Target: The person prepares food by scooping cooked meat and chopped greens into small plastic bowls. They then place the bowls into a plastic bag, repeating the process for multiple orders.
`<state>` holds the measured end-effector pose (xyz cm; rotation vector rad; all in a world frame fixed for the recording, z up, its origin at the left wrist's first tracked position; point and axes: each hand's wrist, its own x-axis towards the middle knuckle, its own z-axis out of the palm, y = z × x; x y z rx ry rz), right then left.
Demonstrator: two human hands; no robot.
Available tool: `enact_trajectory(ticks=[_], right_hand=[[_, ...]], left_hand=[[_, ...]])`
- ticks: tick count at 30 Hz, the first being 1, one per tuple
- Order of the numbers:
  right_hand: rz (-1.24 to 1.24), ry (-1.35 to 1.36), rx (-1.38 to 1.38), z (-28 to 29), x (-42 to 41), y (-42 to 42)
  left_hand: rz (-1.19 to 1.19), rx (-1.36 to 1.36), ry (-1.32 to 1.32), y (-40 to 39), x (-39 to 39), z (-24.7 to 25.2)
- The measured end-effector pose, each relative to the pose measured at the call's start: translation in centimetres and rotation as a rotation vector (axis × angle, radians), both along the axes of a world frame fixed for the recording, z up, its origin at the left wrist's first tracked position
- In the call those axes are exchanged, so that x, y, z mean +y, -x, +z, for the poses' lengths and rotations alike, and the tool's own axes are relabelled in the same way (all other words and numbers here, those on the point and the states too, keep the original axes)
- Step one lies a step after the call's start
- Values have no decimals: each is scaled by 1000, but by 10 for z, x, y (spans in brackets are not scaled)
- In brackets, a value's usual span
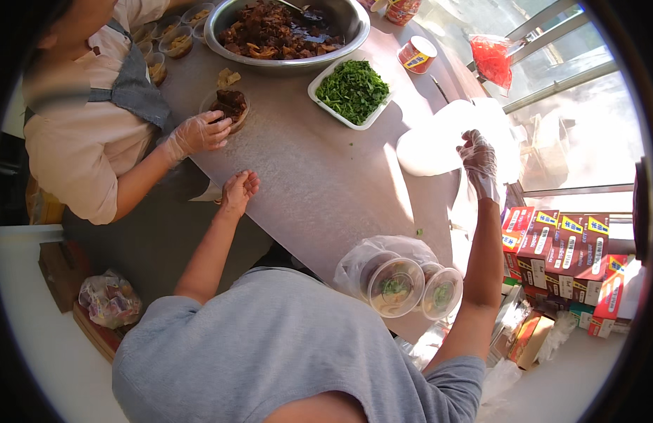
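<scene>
My left hand (240, 191) is bare and hovers by the table's near-left edge, its fingers loosely curled and nothing in them. In a clear plastic glove, my right hand (478, 158) reaches over a white sunlit item (437, 140), too overexposed to name. Its fingers are bent, and whether they pinch anything is unclear. A white tray (366, 125) heaped with chopped green herbs (353, 91) sits between my hands, farther back. Close to my body, lidded round plastic bowls (396, 288) with greens inside stand stacked against a clear plastic bag (353, 259).
A co-worker's gloved hand (199, 132) touches a plastic bowl (242, 122) of dark food at left. Behind stands a large steel basin (289, 66) of braised food, beside several filled bowls (175, 42). A red-and-white tub (417, 55) is far right. Boxes (559, 248) are piled under the window.
</scene>
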<state>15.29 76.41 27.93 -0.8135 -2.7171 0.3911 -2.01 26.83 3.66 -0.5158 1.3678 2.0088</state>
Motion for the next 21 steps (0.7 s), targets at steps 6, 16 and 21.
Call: enact_trajectory(ticks=[6, 16, 21], right_hand=[[-29, 312, -157, 30, 16, 18], [79, -384, 1, 57, -26, 13], [-48, -355, -218, 14, -12, 4]], left_hand=[[-120, -59, -41, 14, 24, -3], [-147, -66, -4, 27, 34, 0], [-131, -35, 29, 34, 32, -22]])
